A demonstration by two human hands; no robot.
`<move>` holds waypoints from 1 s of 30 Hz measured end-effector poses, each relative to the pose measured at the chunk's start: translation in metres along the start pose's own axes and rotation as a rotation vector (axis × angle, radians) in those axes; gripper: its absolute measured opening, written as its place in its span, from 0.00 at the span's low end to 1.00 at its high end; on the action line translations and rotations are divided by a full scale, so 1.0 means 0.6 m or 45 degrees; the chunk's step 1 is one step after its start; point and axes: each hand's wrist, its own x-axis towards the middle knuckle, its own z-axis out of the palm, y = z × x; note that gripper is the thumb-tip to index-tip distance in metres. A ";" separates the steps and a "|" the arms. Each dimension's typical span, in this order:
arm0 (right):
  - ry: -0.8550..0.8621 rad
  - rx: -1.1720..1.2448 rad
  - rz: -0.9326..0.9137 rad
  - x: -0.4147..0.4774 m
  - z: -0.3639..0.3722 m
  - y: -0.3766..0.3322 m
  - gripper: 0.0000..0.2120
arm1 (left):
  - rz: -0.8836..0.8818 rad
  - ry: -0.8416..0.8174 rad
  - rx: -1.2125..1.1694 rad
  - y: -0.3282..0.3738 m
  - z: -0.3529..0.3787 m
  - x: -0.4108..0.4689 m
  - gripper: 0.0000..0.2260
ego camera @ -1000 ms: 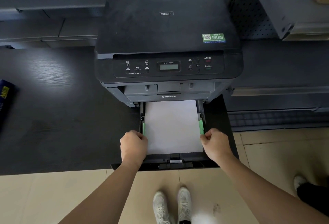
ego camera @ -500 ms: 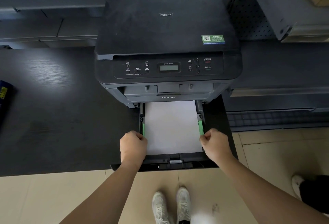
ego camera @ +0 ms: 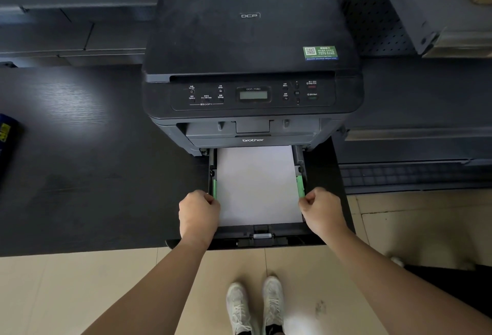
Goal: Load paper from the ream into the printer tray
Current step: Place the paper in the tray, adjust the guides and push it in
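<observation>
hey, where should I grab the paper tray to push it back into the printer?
Take the tray by its front corners, one grip per side, coming from the front. It sticks out toward you from the printer, full of paper, so even pressure slides it straight in.

Dim, sharp pic; glare on desk (ego camera: pixel 77 105), edges bowed.

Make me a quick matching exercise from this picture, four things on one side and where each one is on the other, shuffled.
Things:
1. white paper
2. green QR sticker
3. left hand
4. white sneakers

Places:
A. on the floor below the paper tray
B. lying in the open tray
C. on the printer lid, right corner
D. at the tray's left side guide

Pairs: 1-B, 2-C, 3-D, 4-A
</observation>
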 end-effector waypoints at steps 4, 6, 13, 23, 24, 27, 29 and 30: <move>-0.001 0.012 0.027 -0.001 0.001 0.000 0.06 | 0.005 0.018 0.010 -0.002 0.001 -0.002 0.08; -0.006 0.011 0.024 -0.002 0.000 -0.001 0.06 | 0.009 0.017 0.009 -0.003 0.001 -0.002 0.08; -0.008 -0.009 0.033 0.000 0.000 0.001 0.06 | -0.008 0.011 -0.010 -0.002 0.000 -0.004 0.08; 0.001 -0.009 0.050 -0.001 0.001 0.000 0.06 | -0.012 -0.001 -0.025 -0.006 0.002 -0.001 0.07; 0.001 -0.011 0.049 -0.001 0.002 0.000 0.06 | -0.010 -0.001 -0.026 -0.006 0.001 -0.002 0.07; 0.003 -0.013 0.041 -0.001 0.003 0.001 0.06 | -0.001 0.000 -0.020 -0.006 0.000 -0.002 0.07; 0.012 -0.016 0.036 -0.001 0.003 0.003 0.06 | 0.005 0.003 -0.019 -0.006 0.000 -0.002 0.07; 0.023 -0.022 0.028 0.000 0.003 0.004 0.07 | 0.012 0.006 -0.016 -0.006 -0.001 -0.003 0.07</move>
